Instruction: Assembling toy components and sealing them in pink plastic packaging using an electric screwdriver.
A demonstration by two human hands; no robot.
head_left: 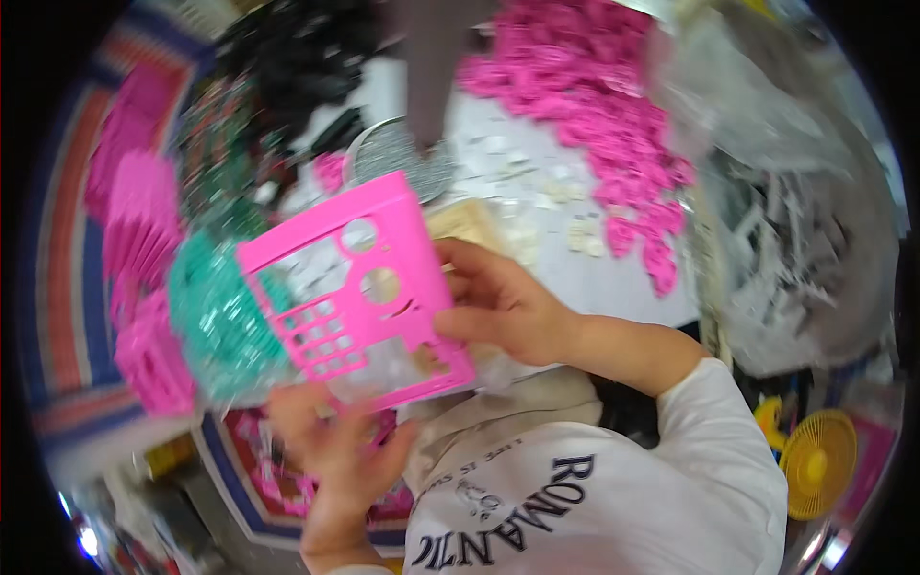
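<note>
Right hand (503, 307): grip closed on the right edge of pink plastic panel (359, 287)
Left hand (335, 446): grip closed under the panel's lower edge
Tabletop (498, 144): pink parts heap (594, 86)

Left hand (331, 446) motion-blurred, its fingers hidden under the pink panel (359, 287), teal pile (216, 316) smeared

Pink parts (585, 67) heaped at the table's (613, 283) far edge, trailing down its right side. Black parts (287, 48) piled at the far left. Small white pieces (537, 187) scattered mid-table. Round grey sieve (402, 153) near the centre. Clear bags of grey parts (786, 259) on the right. Yellow fan (817, 463) at lower right. Pink stacks (144, 220) at left, blurred.
</note>
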